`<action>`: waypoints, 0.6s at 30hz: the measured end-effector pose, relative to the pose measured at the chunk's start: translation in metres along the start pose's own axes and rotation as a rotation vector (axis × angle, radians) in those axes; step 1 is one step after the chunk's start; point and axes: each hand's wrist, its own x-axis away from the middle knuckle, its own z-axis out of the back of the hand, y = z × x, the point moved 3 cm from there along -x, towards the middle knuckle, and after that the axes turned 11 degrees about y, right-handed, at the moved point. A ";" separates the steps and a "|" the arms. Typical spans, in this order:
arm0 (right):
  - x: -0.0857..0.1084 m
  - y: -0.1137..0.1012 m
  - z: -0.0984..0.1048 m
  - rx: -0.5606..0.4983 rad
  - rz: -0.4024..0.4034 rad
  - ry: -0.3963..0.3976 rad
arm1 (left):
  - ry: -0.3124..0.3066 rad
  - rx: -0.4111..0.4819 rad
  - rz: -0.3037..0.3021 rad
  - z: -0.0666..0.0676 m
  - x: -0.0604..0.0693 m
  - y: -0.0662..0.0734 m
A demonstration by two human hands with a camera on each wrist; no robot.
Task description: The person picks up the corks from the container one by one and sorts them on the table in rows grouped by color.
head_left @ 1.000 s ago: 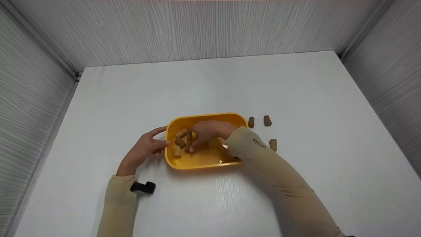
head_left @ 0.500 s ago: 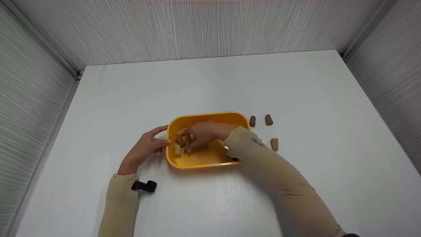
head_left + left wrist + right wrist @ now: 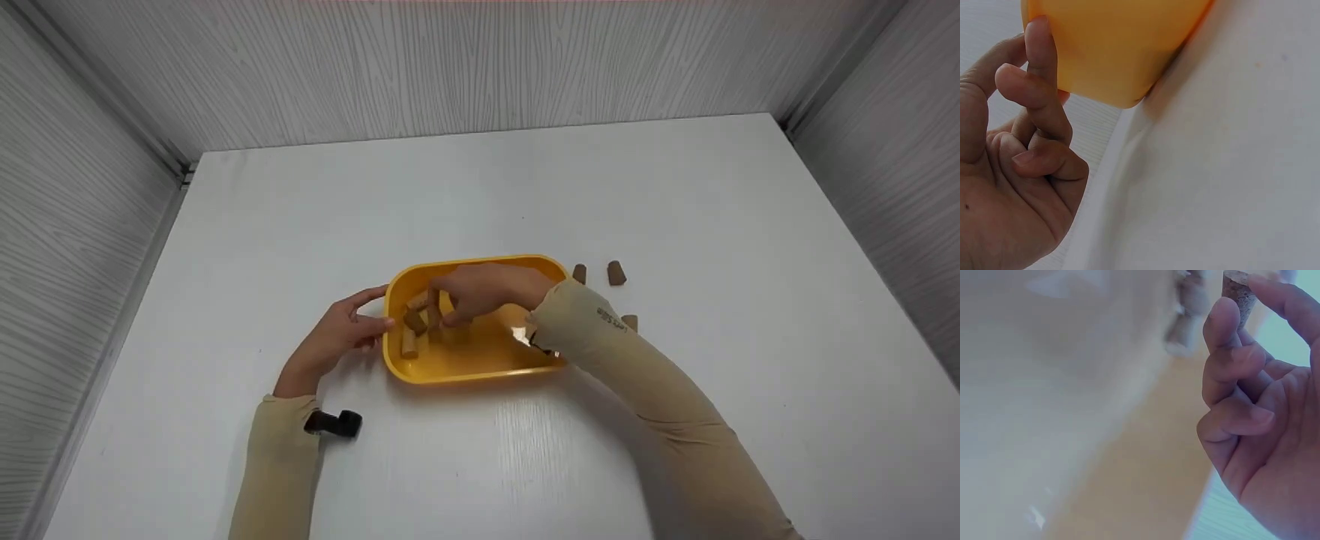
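Note:
A yellow plastic tub [image 3: 480,360] sits in the middle of the white table. My left hand [image 3: 334,341] grips its left wall, thumb at the rim and another finger against the outside; the left wrist view has the remaining fingers curled below the tub wall [image 3: 1112,50]. Inside the tub, my right hand [image 3: 484,289] pinches a tapered cork [image 3: 1237,295] between thumb and fingertip. Loose corks [image 3: 409,343] lie at the tub's left end, partly hidden by the right fingers. In the right wrist view, other corks [image 3: 1182,332] appear blurred beyond the right hand [image 3: 1258,399].
To the right of the tub, a few corks lie on the table: one upper right cork [image 3: 616,273], one beside the rim [image 3: 580,274], and another half behind the right sleeve [image 3: 630,322]. A black wrist camera [image 3: 334,424] sticks out from the left sleeve.
My right hand has reached among the corks, then drawn back slightly right, with a cork now pinched in it. The left hand keeps its hold on the tub.

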 end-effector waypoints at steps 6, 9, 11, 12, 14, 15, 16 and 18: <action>0.025 0.003 0.029 -0.075 -0.014 0.057 | -0.010 0.007 -0.005 0.001 -0.001 -0.002; 0.039 0.007 0.042 -0.106 0.014 0.107 | -0.012 0.003 -0.005 0.003 -0.001 -0.003; 0.048 0.011 0.049 -0.123 0.034 0.140 | -0.003 0.002 -0.002 0.005 -0.001 -0.004; 0.053 0.013 0.052 -0.130 0.041 0.156 | 0.002 -0.001 0.000 0.006 -0.001 -0.004; 0.062 0.019 0.056 -0.143 0.056 0.193 | 0.008 -0.010 0.008 0.007 -0.001 -0.006; 0.066 0.022 0.058 -0.153 0.055 0.206 | 0.012 -0.016 0.008 0.008 0.000 -0.007; 0.070 0.025 0.059 -0.164 0.044 0.214 | 0.015 -0.022 0.011 0.009 0.000 -0.008; 0.078 0.032 0.060 -0.180 0.036 0.232 | 0.014 -0.026 0.014 0.011 0.001 -0.009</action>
